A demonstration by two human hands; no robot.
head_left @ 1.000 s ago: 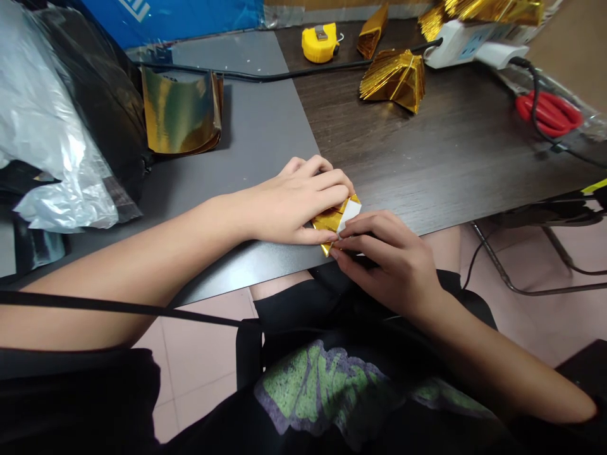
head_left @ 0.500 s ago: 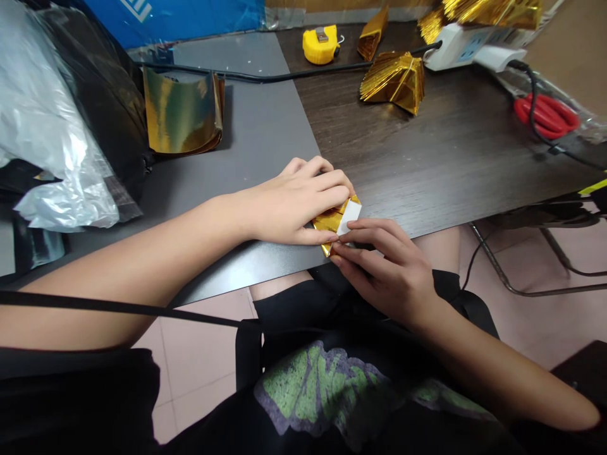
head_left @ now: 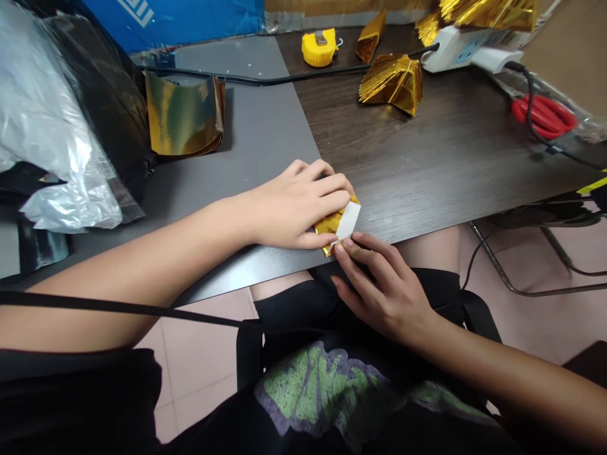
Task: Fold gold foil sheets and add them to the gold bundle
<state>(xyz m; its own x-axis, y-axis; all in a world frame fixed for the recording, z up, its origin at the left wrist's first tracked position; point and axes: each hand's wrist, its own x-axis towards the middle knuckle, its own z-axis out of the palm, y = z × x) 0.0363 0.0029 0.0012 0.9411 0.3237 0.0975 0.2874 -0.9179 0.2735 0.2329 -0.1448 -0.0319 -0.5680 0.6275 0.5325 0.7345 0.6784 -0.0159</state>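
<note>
A small folded piece of gold foil paper (head_left: pixel 332 226) lies at the front edge of the grey mat, with a white flap (head_left: pixel 348 221) showing on its right end. My left hand (head_left: pixel 296 205) presses down on its left part, fingers curled over the top and covering some of it. My right hand (head_left: pixel 379 287) is just below, its fingertips at the paper's lower corner and not gripping it. The paper's underside is hidden.
A grey mat (head_left: pixel 265 126) lies on a dark wood table (head_left: pixel 427 139). On them are a curved gold sheet (head_left: pixel 184 114), a pleated gold foil piece (head_left: pixel 391 83), a yellow tape measure (head_left: pixel 319 48), a white power strip (head_left: pixel 462 47), red-handled scissors (head_left: pixel 544 117) and a plastic bag (head_left: pixel 47 126).
My right hand has drawn down and back from the white flap, leaving the flap fully visible. My left hand and the folded paper have stayed almost still.
</note>
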